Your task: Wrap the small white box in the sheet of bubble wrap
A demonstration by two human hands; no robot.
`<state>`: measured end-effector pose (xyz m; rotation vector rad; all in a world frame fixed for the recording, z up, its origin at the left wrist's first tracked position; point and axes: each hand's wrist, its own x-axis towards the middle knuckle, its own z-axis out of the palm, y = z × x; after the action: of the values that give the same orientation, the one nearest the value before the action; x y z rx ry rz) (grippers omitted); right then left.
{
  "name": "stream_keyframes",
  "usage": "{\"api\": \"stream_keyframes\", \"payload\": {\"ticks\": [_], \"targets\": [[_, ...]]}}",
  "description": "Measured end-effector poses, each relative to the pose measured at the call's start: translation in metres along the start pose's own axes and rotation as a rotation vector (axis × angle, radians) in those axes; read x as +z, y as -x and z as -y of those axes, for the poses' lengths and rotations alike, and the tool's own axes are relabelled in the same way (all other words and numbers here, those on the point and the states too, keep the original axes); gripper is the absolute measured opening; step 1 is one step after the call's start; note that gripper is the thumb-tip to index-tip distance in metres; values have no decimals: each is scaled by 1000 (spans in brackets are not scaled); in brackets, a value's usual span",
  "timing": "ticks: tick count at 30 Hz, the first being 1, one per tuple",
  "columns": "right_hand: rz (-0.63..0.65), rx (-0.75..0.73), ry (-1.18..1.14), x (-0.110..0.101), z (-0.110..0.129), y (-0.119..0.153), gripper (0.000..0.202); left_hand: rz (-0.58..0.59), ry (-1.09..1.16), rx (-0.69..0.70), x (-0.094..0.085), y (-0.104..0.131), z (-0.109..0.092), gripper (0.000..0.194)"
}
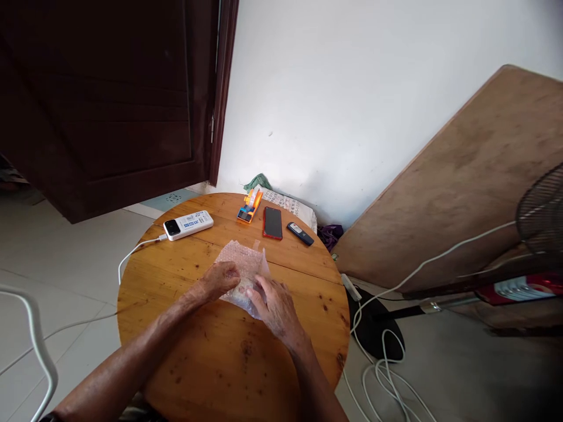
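i watched from afar through one camera worn on the person's head. it faced forward and down over the round table point(220, 357), near enough that the forearms point(162, 328) entered from the bottom edge and the left hand point(219, 280) and right hand point(278, 308) sat just below the middle. the view ran wide, taking in the door point(109, 117) upper left, the wall point(343, 82) ahead and the slanted board point(466, 176) at right.

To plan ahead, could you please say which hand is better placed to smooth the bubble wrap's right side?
Probably the right hand: its fingers spread over that side of the bubble wrap; the left hand is curled.
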<state>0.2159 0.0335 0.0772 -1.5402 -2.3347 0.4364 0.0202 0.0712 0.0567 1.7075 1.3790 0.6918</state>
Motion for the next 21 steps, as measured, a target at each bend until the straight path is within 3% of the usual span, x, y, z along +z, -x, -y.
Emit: {"api": "stream_keyframes", "payload": {"ticks": [4, 7, 10, 16, 21], "targets": [[-2, 112, -236, 3, -19, -1, 38, 31, 40, 9, 0, -1, 2, 14], [-22, 159, -272, 1, -32, -11, 33, 54, 79, 9, 0, -2, 3, 13], [-21, 196, -125, -3, -40, -29, 26, 56, 106, 3, 2, -3, 4, 15], [-13, 226, 252, -5, -37, -69, 34, 83, 110, 3, 6, -3, 1, 23], [29, 243, 276, -2, -33, -87, 22, 121, 169, -35, 5, -2, -2, 23]]}}
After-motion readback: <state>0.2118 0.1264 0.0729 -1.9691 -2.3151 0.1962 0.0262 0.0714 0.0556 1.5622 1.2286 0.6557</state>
